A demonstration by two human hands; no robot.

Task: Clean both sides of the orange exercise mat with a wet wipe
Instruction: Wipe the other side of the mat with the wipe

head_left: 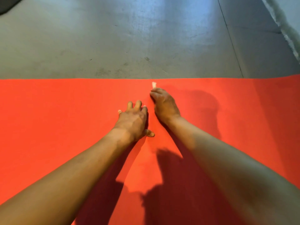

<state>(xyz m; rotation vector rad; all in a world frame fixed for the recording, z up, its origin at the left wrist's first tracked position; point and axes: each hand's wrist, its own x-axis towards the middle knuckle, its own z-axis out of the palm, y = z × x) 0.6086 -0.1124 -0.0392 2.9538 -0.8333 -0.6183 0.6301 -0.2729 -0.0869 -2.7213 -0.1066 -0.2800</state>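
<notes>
Across the lower half of my view, the orange exercise mat [56, 111] lies flat on a grey floor [113, 38], its far edge running straight from side to side. I see no container anywhere, so nothing sits inside anything. Near that far edge, a little right of centre, the wet wipe [153, 84] shows only as a small pale tip poking out past my right hand [164, 104]; the rest is hidden under the fingers. That hand is curled closed over the wipe and pressed down on the mat. My left hand [134, 120] sits just beside it, slightly nearer to me, fingers spread apart and resting flat on the mat, holding nothing. Both bare forearms reach in from the bottom corners, casting dark shadows on the orange surface.
</notes>
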